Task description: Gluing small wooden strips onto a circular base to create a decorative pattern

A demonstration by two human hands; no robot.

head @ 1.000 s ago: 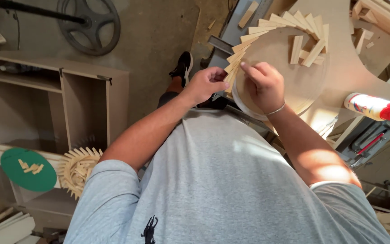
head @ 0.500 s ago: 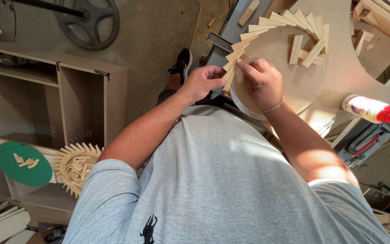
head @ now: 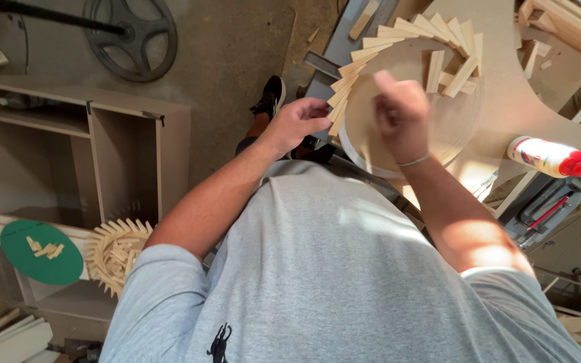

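Hands at a ring of wood strips

Fingers of the left hand [head: 298,121] pinch narrow against the lower end of the fan of wood strips [head: 398,40], right where the strips meet the rim of the round board [head: 405,144]. The right hand [head: 401,117] hovers over the middle of that board, loosely curled and blurred; whether it holds anything cannot be told. A thin bracelet [head: 413,161] sits on its wrist.

The strips overlap one another in an arc that runs from the left hand up around the top edge of the round board. A few loose strips [head: 452,70] lie tilted inside the arc, near the upper right of the board. The round board rests on a larger tan worktop [head: 519,107] with a curved cut-out edge.

To the right, on the worktop's corner, a glue bottle [head: 553,158] with a red cap lies on its side, well apart from both hands.

Lower left, near the person's elbow, a finished ring of strips [head: 112,252] stands out like a sunburst, just beside a green disc [head: 38,252] with small wood pieces on it. An open cabinet [head: 89,154] stands behind them, and a dark wheel [head: 129,37] lies on the floor at the top left.
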